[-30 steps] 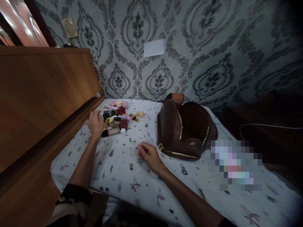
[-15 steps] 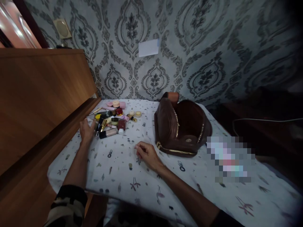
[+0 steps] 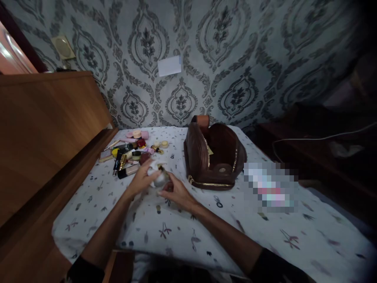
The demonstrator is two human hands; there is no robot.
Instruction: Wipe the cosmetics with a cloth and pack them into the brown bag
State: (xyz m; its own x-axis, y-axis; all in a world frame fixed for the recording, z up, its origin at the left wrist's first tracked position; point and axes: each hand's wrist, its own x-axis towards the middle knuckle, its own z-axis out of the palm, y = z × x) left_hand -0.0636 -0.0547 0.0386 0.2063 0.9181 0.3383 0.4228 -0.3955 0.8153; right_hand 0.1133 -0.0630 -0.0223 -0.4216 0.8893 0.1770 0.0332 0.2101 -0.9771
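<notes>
Filling most of the room is a bed under a white patterned sheet [image 3: 206, 232], with a wooden headboard [image 3: 44, 129] along one side and grey damask wallpaper [image 3: 235, 59] behind it. Taking the brown bag [image 3: 213, 157] as the landmark: it stands on the sheet with its zip undone and its mouth gaping toward the person. A blurred patch [image 3: 271, 186] lies on the sheet just beside the bag, on the side away from the headboard. On the bag's other side, towards the headboard, a heap of make-up items [image 3: 132, 151] lies scattered: tubes, small pots, a red one, pink ones. Both arms reach in over the sheet just in front of the bag, between it and the heap. The left hand [image 3: 144, 179] is curled over a small pale rounded thing [image 3: 160, 179], fingers wrapped on it from above. The right hand [image 3: 173, 192] meets it from below, fingers bent and touching the same thing; whether it truly grips or only steadies it I cannot tell. A small dark-and-gold tip shows at the top of the pale thing, too small to make out
</notes>
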